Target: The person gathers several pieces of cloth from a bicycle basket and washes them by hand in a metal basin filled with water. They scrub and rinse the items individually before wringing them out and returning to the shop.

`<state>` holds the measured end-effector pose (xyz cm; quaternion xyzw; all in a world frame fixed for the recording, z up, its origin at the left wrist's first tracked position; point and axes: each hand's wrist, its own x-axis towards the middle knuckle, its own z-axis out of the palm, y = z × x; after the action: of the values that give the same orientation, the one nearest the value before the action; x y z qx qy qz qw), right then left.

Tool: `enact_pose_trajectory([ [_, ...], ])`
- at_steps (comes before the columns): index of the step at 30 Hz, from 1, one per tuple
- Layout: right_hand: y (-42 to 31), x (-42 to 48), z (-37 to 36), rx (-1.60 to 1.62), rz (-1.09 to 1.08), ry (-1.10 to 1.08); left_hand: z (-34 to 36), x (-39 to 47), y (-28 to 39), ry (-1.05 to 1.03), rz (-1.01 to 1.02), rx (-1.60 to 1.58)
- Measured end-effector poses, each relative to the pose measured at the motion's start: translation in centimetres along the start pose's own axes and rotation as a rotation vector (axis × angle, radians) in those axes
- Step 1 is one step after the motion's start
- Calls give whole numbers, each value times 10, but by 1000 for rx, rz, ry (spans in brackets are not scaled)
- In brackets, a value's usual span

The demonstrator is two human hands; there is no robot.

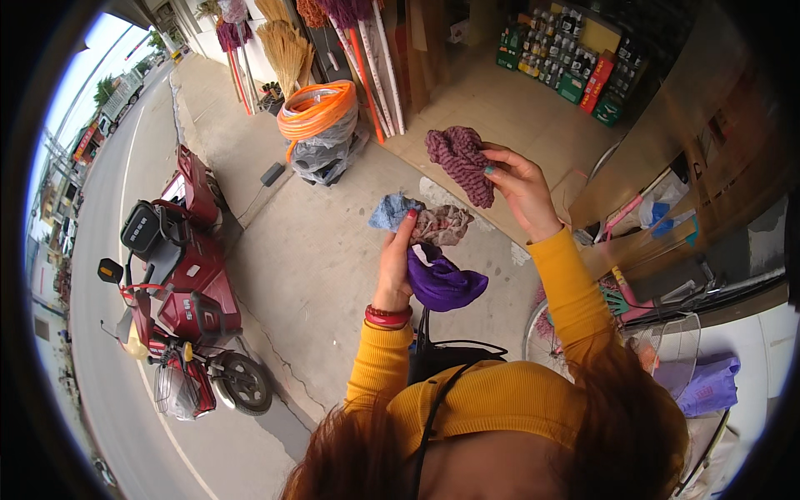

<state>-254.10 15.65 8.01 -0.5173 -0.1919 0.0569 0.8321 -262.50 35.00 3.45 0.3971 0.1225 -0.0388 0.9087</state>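
My left hand (395,259) pinches several cloth pieces together between thumb and fingers. Among them are a light blue crumpled cloth (394,211), a beige-pink crinkled cloth (442,224) and a purple cloth (445,284) that hangs lowest. Higher and to the right, my right hand (515,181) grips a mauve, ribbed fabric piece (460,164) by its right side, with thumb and fingers. The mauve piece is apart from the cloths in my left hand. The fingers of my left hand behind the cloths are partly hidden.
A red electric three-wheeler (194,281) stands at the left beside the road. Ahead, a coiled orange hose (319,112) rests on a plastic-wrapped stack, near straw brooms (281,50) and mops. Bottle crates (572,87) stand inside the doorway; a bicycle basket (665,347) is at the right.
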Motion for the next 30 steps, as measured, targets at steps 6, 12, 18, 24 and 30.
enact_pose_trajectory([
  [6, 30, 130, -11, -789, -143, -98, 27, 195, 28, -289, -14, -39],
  [12, -6, 252, -69, -1074, -162, -39, 100, 370, 32, -469, -272, -217],
  [18, -104, 294, -229, -1773, -11, 561, 159, 505, 11, -606, -400, -385],
  [24, -297, 376, -262, -1189, -471, 525, 199, 631, 54, -616, -302, -626],
  [30, -406, 447, -299, -1211, -795, 105, 269, 700, 105, -602, -95, -399],
])
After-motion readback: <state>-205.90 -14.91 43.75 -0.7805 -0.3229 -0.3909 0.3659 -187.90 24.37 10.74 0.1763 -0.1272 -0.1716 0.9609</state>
